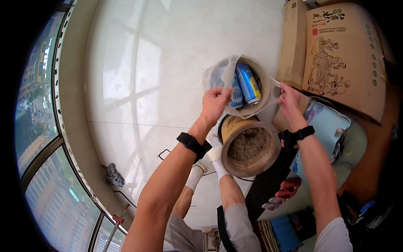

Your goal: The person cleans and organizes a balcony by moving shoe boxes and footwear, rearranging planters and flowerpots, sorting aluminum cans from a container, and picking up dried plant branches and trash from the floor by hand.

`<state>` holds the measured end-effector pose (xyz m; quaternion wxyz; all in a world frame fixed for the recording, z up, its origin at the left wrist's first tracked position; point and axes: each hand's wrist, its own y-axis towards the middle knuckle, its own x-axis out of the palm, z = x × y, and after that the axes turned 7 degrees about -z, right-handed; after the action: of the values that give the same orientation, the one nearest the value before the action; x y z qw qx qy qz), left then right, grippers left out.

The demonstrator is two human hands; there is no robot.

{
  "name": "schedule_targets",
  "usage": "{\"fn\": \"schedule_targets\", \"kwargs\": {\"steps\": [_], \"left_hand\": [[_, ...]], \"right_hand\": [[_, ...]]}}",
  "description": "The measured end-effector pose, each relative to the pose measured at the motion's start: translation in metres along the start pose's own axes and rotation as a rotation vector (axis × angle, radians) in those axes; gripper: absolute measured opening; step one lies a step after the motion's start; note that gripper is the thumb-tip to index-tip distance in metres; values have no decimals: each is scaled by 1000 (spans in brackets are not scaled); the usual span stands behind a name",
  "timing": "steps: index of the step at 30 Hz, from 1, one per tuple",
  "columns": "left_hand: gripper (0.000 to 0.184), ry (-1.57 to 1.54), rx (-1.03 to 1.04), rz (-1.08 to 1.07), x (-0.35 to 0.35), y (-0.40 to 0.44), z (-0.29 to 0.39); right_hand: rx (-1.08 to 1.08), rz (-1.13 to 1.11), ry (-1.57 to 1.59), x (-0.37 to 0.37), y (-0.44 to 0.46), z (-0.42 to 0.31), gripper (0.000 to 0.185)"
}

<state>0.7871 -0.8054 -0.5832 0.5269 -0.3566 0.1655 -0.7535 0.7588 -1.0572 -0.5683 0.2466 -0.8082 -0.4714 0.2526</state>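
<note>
A clear plastic bag [229, 69] hangs over the rim of a round beige pot [265, 71]. Inside lie a blue and yellow drink can [249, 84] and a second blue can [237, 95], partly covered by the film. At the pot's left side my left hand [215, 102] is closed, pinching the bag's edge. My right hand [289, 99], on the other side, pinches a stretched corner of the same bag between thumb and fingers. Nearer to me, just below this pot, stands a brown pot [275, 147] holding greyish soil [248, 144].
Cardboard boxes [344, 54] line the right side, with a light blue patterned item [327, 115] below them. Reddish slippers [288, 188] lie at the lower right. A crumpled grey bag [113, 175] sits on the tiled floor [176, 46] near the window wall. My feet are close to the pots.
</note>
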Motion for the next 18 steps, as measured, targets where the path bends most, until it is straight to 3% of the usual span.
{"fn": "schedule_targets", "kwargs": {"steps": [3,5,6,8,9,11,14,18], "left_hand": [[28,166,-1,-54,16,-5,1],[30,99,16,-65,23,-4,4],[30,99,21,-67,24,-2,4],[32,179,39,-30,27,3,2],[32,178,42,-32,27,5,0],[32,209,38,-28,28,7,-4],[30,231,-1,-9,25,6,-12],[29,293,-65,7,33,0,-16]], "right_hand": [[80,46,95,-4,-9,5,19],[182,-246,-33,-17,-8,5,18],[177,-244,-35,-24,-1,4,18],[396,-404,-2,-30,12,-4,16],[393,-402,-3,-29,15,-6,16],[265,-192,356,-25,20,-6,18],[115,-235,447,-25,15,18,19],[141,-317,426,-47,14,22,18]]}}
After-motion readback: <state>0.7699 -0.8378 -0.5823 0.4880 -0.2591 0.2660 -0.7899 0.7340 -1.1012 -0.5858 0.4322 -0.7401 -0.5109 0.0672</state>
